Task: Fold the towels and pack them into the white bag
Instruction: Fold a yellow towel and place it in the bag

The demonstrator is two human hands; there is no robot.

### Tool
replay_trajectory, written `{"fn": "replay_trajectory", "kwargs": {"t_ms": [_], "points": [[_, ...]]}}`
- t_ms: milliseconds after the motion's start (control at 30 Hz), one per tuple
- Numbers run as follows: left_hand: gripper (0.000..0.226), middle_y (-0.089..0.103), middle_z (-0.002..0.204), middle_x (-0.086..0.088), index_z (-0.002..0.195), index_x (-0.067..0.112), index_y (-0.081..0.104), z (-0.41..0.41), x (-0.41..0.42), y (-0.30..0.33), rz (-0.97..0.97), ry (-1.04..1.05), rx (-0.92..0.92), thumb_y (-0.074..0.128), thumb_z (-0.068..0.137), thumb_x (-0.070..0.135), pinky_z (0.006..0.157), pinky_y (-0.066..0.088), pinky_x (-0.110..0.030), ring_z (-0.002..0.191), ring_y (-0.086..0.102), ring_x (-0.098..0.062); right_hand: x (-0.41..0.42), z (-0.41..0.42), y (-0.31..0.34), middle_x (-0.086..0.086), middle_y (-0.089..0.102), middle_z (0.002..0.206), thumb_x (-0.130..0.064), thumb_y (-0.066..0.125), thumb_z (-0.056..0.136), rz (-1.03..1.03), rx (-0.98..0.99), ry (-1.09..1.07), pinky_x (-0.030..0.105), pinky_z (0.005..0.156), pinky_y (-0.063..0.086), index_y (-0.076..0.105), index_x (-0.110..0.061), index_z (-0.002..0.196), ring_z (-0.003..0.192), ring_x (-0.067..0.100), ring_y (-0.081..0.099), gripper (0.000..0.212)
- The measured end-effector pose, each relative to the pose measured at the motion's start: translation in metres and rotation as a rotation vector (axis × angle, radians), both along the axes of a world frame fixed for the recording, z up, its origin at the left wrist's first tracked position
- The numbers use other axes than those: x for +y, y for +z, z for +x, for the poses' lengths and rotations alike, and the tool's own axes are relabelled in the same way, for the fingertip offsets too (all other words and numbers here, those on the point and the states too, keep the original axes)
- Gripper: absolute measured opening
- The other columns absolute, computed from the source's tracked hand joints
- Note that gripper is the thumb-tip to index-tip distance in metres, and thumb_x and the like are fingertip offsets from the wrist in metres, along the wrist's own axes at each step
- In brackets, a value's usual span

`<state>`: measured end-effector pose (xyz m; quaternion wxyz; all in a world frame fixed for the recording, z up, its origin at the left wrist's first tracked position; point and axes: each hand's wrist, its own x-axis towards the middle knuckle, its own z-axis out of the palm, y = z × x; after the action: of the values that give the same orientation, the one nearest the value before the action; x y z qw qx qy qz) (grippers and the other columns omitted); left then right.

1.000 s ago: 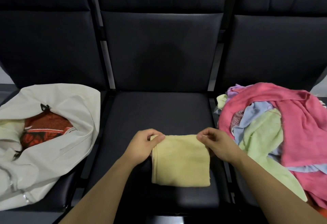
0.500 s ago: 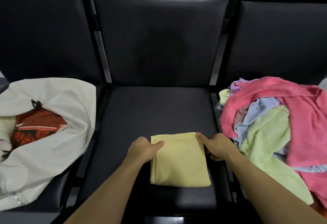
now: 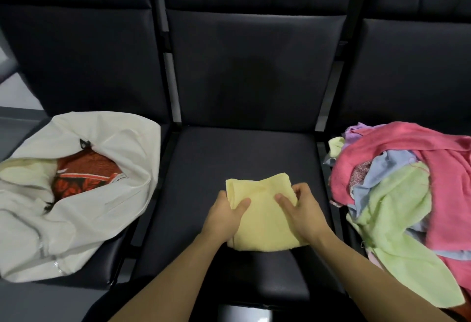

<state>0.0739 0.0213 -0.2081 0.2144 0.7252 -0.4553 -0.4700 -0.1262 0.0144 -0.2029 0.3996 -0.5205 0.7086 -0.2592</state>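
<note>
Yellow terry cloth is what we have in both hands now: the folded yellow towel (image 3: 257, 217) lies on the middle seat (image 3: 204, 169), low in the centre of the frame. Our left hand (image 3: 224, 217) has its thumb on top of the left edge and the other fingers seem to be under it, so we judge that its grip holds the towel. Our right hand (image 3: 298, 209) holds the right edge in the same way, and the far edge of the cloth rises a little between them. The white bag (image 3: 109, 194) stands open on the seat at the left of the frame, with an orange patterned towel (image 3: 89, 171) already inside. The pile of unfolded towels (image 3: 407, 189) waits at the right side. We think the main risk is that the fold opens when we lift the towel toward the bag, because the soft layers are pinched only at two sides and the near part can hang down. The mouth of the bag is slack, so the towel could also catch on its rim and crumple. A sleeve of the pile could slide off its seat if our right arm brushes it.
</note>
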Motion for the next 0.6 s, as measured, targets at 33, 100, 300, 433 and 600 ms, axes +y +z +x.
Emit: {"fn": "replay_trajectory", "kwargs": {"t_ms": [33, 100, 300, 433, 600], "points": [[0.045, 0.061, 0.111, 0.008, 0.119, 0.023, 0.047, 0.01, 0.001, 0.01, -0.033, 0.02, 0.012, 0.064, 0.092, 0.055, 0.095, 0.052, -0.044, 0.103, 0.062, -0.015, 0.0, 0.011, 0.009, -0.008, 0.061, 0.093, -0.034, 0.066, 0.095, -0.049, -0.066, -0.013, 0.025, 0.063, 0.042, 0.044, -0.023, 0.108, 0.083, 0.01, 0.062, 0.028], [0.042, 0.06, 0.107, 0.012, 0.118, 0.026, 0.044, 0.034, 0.002, 0.036, -0.126, 0.071, 0.065, 0.067, 0.092, 0.049, 0.09, 0.053, -0.038, 0.099, 0.061, -0.009, -0.006, 0.039, 0.026, -0.008, 0.064, 0.098, -0.027, 0.067, 0.095, -0.112, -0.231, -0.027, 0.027, 0.068, 0.05, 0.041, -0.034, 0.115, 0.086, 0.011, 0.066, 0.034], [0.055, 0.049, 0.102, 0.015, 0.134, 0.029, 0.03, 0.154, 0.014, 0.096, -0.338, 0.302, 0.008, 0.069, 0.095, 0.03, 0.083, 0.042, -0.031, 0.101, 0.056, -0.019, -0.035, 0.167, 0.06, -0.022, 0.064, 0.109, -0.028, 0.059, 0.1, -0.164, -0.318, 0.236, 0.014, 0.078, 0.045, 0.066, -0.039, 0.11, 0.101, -0.002, 0.06, 0.016], [0.042, 0.05, 0.123, 0.006, 0.136, 0.024, 0.047, 0.256, 0.021, 0.108, -0.305, 0.346, -0.114, 0.065, 0.098, 0.024, 0.087, 0.038, -0.03, 0.114, 0.051, -0.017, -0.048, 0.268, 0.063, -0.014, 0.064, 0.123, -0.032, 0.063, 0.098, -0.067, -0.379, 0.399, 0.011, 0.092, 0.044, 0.071, -0.032, 0.116, 0.112, 0.0, 0.059, 0.02], [0.033, 0.054, 0.131, 0.006, 0.133, 0.025, 0.062, 0.354, 0.012, 0.104, -0.139, 0.323, -0.129, 0.06, 0.102, 0.033, 0.098, 0.04, -0.029, 0.119, 0.05, -0.016, -0.064, 0.367, 0.053, -0.01, 0.062, 0.133, -0.045, 0.058, 0.099, 0.064, -0.4, 0.488, 0.025, 0.101, 0.045, 0.07, -0.031, 0.122, 0.12, 0.012, 0.057, 0.029]]}}
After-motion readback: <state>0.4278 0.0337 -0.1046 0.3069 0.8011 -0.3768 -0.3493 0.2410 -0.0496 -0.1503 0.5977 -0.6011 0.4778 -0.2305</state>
